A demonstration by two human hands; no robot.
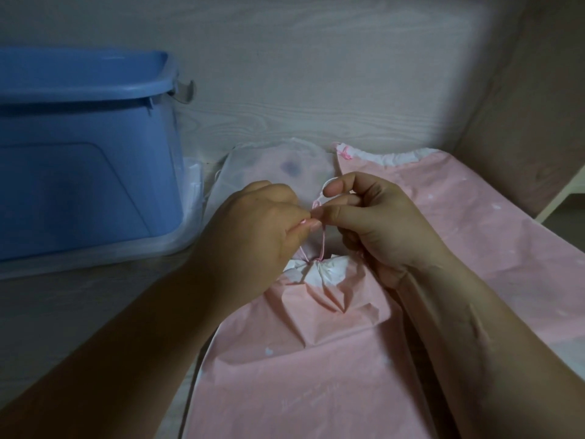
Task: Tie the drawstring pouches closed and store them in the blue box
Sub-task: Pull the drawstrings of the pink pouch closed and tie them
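At the near middle of the worktop (300, 115) lies a pink drawstring pouch (316, 359), flat on its side. Its white-lined neck (316, 270) is gathered tight and points away from the person. A thin pink drawstring (322, 245) rises from that neck to both hands. The left hand (253, 229) is curled and pinches the drawstring between thumb and fingertips. The right hand (380, 226) pinches a small loop of the same drawstring between thumb and forefinger, touching the left hand's fingertips.

Just behind the hands lies a translucent white pouch (285, 166) with a dark blot showing through it. A second pink pouch (474, 210) lies flat to the right, its mouth only loosely gathered. The blue box (79, 172) stands at the left, well apart from the held pouch, on a clear plastic base (95, 261). A brown panel (522, 122) closes the right side.
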